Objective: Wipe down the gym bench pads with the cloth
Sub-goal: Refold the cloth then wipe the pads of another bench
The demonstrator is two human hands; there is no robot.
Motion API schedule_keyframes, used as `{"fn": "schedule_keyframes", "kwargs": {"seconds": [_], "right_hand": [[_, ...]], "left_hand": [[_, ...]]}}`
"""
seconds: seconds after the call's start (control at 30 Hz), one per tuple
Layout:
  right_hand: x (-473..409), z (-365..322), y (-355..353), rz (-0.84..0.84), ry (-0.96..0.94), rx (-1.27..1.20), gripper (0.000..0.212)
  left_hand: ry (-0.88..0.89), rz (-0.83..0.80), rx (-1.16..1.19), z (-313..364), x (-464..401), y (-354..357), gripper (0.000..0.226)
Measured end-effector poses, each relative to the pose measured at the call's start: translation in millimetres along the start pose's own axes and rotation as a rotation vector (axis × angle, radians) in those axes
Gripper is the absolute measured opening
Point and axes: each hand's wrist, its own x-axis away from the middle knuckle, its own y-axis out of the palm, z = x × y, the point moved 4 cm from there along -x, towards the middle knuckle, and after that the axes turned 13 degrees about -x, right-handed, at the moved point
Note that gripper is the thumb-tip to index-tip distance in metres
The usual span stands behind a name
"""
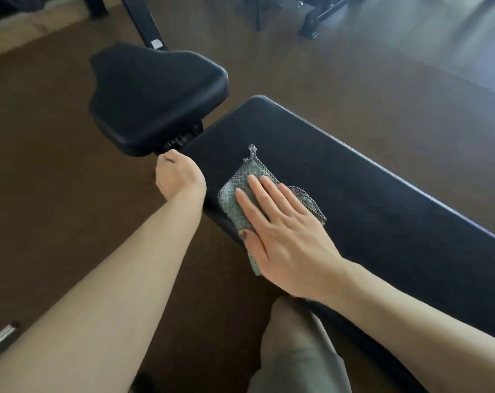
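Across the brown gym floor [56, 165], the long black padded back pad [368, 199] ran from centre to lower right, with the smaller black contoured seat pad [155, 97] just beyond its near end. On the long pad's near end lay the grey-green woven cloth [235, 191], pressed flat under the right hand [286, 239], fingers [264, 191] open and extended. The left hand [178, 177], fingers curled closed, gripped that pad's end corner beside the seat.
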Motion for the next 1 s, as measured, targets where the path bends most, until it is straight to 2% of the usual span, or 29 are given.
{"fn": "schedule_keyframes", "kwargs": {"seconds": [0.13,0.2,0.3,0.37,0.47,0.53,0.6,0.7,0.77,0.87,1.0], "right_hand": [[-29.9,-12.3,7.3,-0.008,-0.046,0.057,0.064],[-58.1,-23.9,11.6,0.014,-0.057,0.078,0.064],[-100.7,-42.7,17.8,0.032,-0.058,0.118,0.065],[-123.6,-53.1,22.2,0.049,-0.048,0.158,0.065],[-150.2,-64.6,28.2,0.107,-0.042,0.257,0.061],[-167.4,-70.4,29.0,0.166,-0.067,0.277,0.046],[-185.1,-76.1,25.7,0.236,-0.049,0.241,0.036],[-202.8,-80.8,22.2,0.287,0.036,0.205,0.038],[-206.4,-80.4,23.9,0.302,0.076,0.215,0.039],[-213.4,-75.0,23.3,0.308,0.243,0.221,0.04],[-226.3,-70.7,7.3,0.423,0.489,-0.044,0.034]], "left_hand": [[0.054,-0.263,0.021,-7.7,-13.4,-3.5,0.046],[0.042,-0.482,0.009,-12.3,-25.6,-6.2,0.052],[0.049,-0.905,0.089,-16.8,-48.4,-14.2,0.063],[0.135,-1.003,0.087,-14.9,-62.5,-23.4,0.064],[0.456,-0.821,-0.127,5.0,-81.3,-48.3,0.055],[0.673,-0.644,-0.189,22.5,-95.8,-72.3,0.043],[0.794,-0.471,-0.21,33.4,-122.2,-89.5,0.034],[0.916,-0.237,-0.411,45.6,-171.3,-85.6,0.036],[0.916,-0.24,-0.54,46.4,-196.2,-72.5,0.04],[0.945,-0.259,-0.544,42.6,-213.6,-60.4,0.033],[0.993,-0.259,-0.548,39.0,-218.4,-59.3,0.033]]}}
